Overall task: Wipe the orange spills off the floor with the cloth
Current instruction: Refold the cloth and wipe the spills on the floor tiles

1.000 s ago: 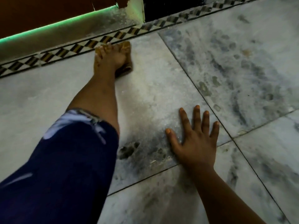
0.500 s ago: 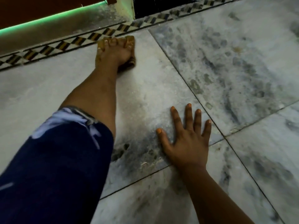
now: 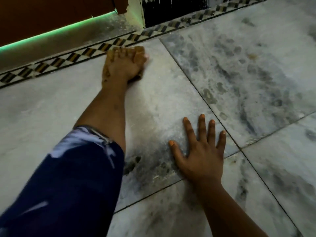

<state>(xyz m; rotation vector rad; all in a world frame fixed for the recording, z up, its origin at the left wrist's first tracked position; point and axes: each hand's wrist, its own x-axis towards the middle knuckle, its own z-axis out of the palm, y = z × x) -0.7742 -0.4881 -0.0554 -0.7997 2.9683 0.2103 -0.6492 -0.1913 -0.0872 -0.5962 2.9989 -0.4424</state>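
My left hand (image 3: 121,65) reaches far forward and holds an orange-brown stained cloth (image 3: 141,53) pressed to the marble floor (image 3: 42,108), right beside the patterned border strip (image 3: 71,57). Its fingers curl over the cloth, which shows only at the hand's right side and under the palm. The arm wears a dark blue sleeve. My right hand (image 3: 200,156) lies flat on the floor nearer to me, fingers spread, holding nothing. A faint orange stain (image 3: 253,56) marks the tile to the right.
Dark smudges and footprint-like marks (image 3: 248,86) cover the right-hand tile. Behind the border strip are a green-lit ledge (image 3: 56,31), a pale post (image 3: 135,12) and a dark opening (image 3: 171,9). Black grout lines cross the floor.
My left hand has slid the cloth a little to the right along the border strip, and its fingers are more bunched. My right hand has stayed planted on the floor.
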